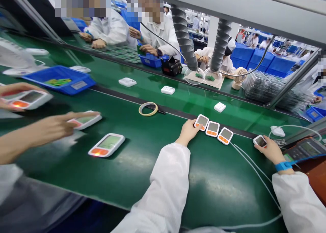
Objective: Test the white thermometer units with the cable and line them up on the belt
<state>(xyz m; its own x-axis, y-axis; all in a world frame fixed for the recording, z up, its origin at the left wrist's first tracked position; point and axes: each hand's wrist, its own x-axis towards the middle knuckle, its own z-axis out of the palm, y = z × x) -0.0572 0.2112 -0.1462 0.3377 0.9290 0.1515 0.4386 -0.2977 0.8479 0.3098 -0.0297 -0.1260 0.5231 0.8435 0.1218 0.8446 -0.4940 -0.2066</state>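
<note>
In the head view, the left hand (189,131) is resting just right of the frame's centre, its fingers partly bent and closing about the lower left corner of the left-end device (202,120), the thumb lying across the orange-button end; whether the device is being lifted or is lying flat, one cannot tell. This device is lying to the upper right of the palm, its long axis leaning, with the screen end pointing toward the top of the frame and slightly right.

The middle device (213,127) is lying just beside it, to the right of the left hand, which is the nearer of the two hands. The right-end device (225,135) is completing the row, sitting a little lower in the frame, between the two hands; its long axis is likewise leaning to the right at the top.

At the right of the frame, the right hand (273,150), above a blue wristband (284,165), is curling nearly closed around a dark-screened device (260,141). This device is lying to the upper left of the palm, well apart from the row and partly hidden by the fingers.

A white cable (262,223) is looping over the green table (224,185) below. At the left, a co-worker's hand (54,126) is extending a finger over a separate device (86,120), well apart from the row.
</note>
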